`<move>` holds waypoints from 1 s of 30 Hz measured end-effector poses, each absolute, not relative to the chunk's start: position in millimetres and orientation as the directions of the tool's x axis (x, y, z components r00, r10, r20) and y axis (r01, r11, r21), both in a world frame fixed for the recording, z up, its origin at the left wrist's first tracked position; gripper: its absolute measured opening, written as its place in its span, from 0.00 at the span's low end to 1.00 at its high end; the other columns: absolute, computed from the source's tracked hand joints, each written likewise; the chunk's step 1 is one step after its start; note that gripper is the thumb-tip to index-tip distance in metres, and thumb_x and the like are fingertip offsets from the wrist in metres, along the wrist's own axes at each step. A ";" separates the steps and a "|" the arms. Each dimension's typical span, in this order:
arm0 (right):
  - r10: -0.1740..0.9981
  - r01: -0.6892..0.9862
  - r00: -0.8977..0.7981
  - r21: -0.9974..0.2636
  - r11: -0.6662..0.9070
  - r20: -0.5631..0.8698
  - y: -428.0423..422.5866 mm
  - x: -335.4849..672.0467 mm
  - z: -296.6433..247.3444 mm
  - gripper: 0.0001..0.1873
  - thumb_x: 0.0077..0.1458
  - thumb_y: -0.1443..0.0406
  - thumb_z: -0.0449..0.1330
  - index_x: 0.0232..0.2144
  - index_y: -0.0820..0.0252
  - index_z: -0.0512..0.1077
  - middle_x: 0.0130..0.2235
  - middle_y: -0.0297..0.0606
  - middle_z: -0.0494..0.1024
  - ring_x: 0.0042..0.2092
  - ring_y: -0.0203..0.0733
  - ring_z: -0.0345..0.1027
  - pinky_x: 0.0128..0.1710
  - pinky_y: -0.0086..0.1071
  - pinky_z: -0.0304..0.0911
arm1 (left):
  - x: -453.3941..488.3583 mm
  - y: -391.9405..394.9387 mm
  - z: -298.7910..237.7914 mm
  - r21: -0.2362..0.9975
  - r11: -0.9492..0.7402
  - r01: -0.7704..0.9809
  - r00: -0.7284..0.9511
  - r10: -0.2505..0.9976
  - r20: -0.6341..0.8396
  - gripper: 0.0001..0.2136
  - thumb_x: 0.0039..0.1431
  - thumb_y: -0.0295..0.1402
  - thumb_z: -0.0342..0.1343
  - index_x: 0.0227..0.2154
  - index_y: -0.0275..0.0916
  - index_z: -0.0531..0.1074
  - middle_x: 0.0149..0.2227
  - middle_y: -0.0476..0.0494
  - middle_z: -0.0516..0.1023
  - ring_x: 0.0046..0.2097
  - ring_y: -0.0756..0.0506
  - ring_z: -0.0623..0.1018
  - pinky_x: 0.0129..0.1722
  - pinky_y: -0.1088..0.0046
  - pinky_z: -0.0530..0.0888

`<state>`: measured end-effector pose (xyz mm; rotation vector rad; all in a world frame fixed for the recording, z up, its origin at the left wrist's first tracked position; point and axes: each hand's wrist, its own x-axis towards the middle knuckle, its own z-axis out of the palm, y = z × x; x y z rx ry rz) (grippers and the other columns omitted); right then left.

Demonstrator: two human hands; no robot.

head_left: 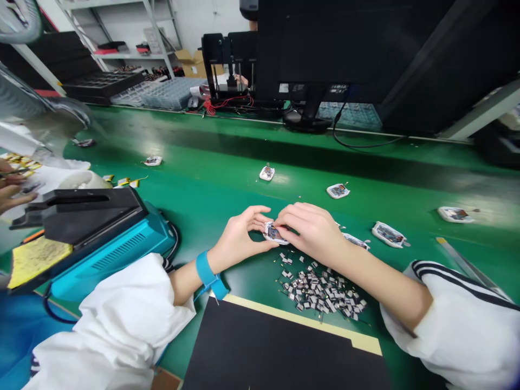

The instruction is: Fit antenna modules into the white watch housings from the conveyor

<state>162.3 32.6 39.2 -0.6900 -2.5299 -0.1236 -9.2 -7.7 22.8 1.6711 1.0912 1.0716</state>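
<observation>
A small white housing with a circuit board inside is held over the green bench, tilted toward me. My left hand grips it from the left between thumb and fingers, and a teal strap circles that wrist. My right hand reaches in from the right with fingertips pinched at the board; whatever they hold, if anything, is hidden. Just below lies a loose pile of small silvery parts with short leads. Two similar housings, one of them an open housing, lie beyond my right forearm.
More open housings, including a white housing, are spread across the green bench. A teal-and-black machine with a yellow sponge stands left. Tweezers lie right, a black board in front. Another person's hand shows far left.
</observation>
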 end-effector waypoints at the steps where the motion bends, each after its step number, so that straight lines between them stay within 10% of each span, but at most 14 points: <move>1: 0.443 0.493 -0.757 -0.024 0.869 0.480 33.4 161.2 41.9 0.09 0.53 0.66 0.51 0.25 0.63 0.69 0.27 0.35 0.72 0.29 0.34 0.61 0.31 0.29 0.57 | -9.5 -7.4 23.5 0.938 -0.265 0.222 0.261 0.943 0.205 0.26 0.39 0.29 0.63 0.43 0.34 0.60 0.36 0.43 0.73 0.35 0.51 0.75 0.39 0.74 0.74; 8: 0.260 0.340 -0.914 0.238 0.910 0.310 31.9 152.7 61.5 0.09 0.52 0.70 0.50 0.24 0.65 0.69 0.24 0.38 0.69 0.29 0.38 0.60 0.28 0.31 0.55 | -10.1 -10.9 25.3 0.904 -0.312 0.293 0.285 0.931 0.229 0.25 0.39 0.29 0.62 0.43 0.34 0.60 0.33 0.46 0.73 0.33 0.51 0.74 0.38 0.75 0.74; 12: 0.150 0.170 -0.973 0.101 0.980 0.174 56.5 153.1 73.8 0.10 0.53 0.71 0.48 0.28 0.62 0.70 0.31 0.38 0.71 0.33 0.37 0.62 0.31 0.30 0.57 | -13.5 -4.4 27.1 0.889 -0.312 0.336 0.294 0.931 0.215 0.26 0.39 0.31 0.63 0.43 0.35 0.60 0.34 0.46 0.73 0.35 0.50 0.75 0.39 0.73 0.74; 15: 0.274 0.250 -0.934 -0.127 0.960 0.231 104.0 148.3 74.3 0.17 0.50 0.76 0.47 0.39 0.59 0.68 0.43 0.37 0.70 0.45 0.37 0.60 0.42 0.30 0.56 | -25.6 26.8 26.1 0.868 -0.242 0.434 0.066 0.969 0.237 0.25 0.42 0.32 0.62 0.44 0.36 0.60 0.36 0.44 0.74 0.37 0.49 0.76 0.39 0.74 0.74; 20: 0.607 0.598 -0.794 -0.134 0.790 0.038 182.6 123.3 48.8 0.29 0.45 0.76 0.52 0.51 0.58 0.60 0.51 0.39 0.65 0.45 0.41 0.59 0.42 0.30 0.56 | -51.8 96.9 19.0 0.745 -0.052 0.665 -0.250 0.925 0.287 0.21 0.45 0.27 0.59 0.44 0.32 0.62 0.40 0.35 0.73 0.44 0.42 0.73 0.45 0.63 0.69; 25: 0.677 0.675 -0.735 -0.127 0.727 -0.027 204.9 119.3 33.9 0.20 0.43 0.67 0.60 0.43 0.59 0.69 0.40 0.43 0.72 0.41 0.41 0.63 0.38 0.29 0.57 | -38.3 78.9 31.7 0.617 -0.233 0.751 0.030 0.946 0.322 0.19 0.47 0.20 0.53 0.45 0.33 0.64 0.51 0.37 0.65 0.56 0.42 0.61 0.56 0.62 0.56; 30: 0.722 0.717 -0.691 -0.154 0.680 -0.030 178.3 143.9 42.6 0.17 0.43 0.61 0.59 0.37 0.63 0.71 0.37 0.42 0.73 0.37 0.42 0.65 0.34 0.29 0.57 | -16.0 7.4 46.1 0.530 -0.662 0.530 0.684 0.703 0.194 0.10 0.56 0.25 0.47 0.38 0.40 0.71 0.39 0.48 0.75 0.42 0.50 0.73 0.44 0.77 0.69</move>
